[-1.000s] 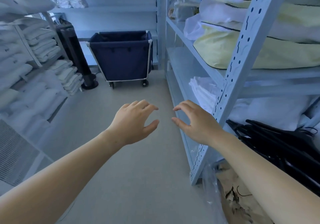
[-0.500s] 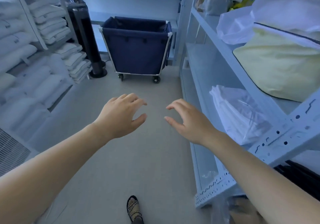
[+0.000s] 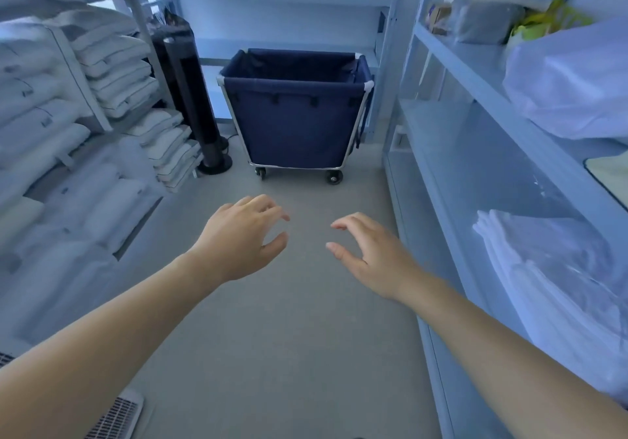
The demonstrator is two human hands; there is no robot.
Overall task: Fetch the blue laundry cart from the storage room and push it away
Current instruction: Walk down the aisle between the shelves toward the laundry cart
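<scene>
The storage room had drawn in closer over the past second: stacked pillows [image 3: 112,75] on the left, the blue cart [image 3: 295,112] ahead against the back shelves, nearer now. The left hand [image 3: 238,238] and right hand [image 3: 370,255] reached forward, fingers spread and empty, well short of it.

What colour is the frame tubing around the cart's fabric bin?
White or pale metal, against the navy fabric of the laundry cart; the head view shows it best.
</scene>
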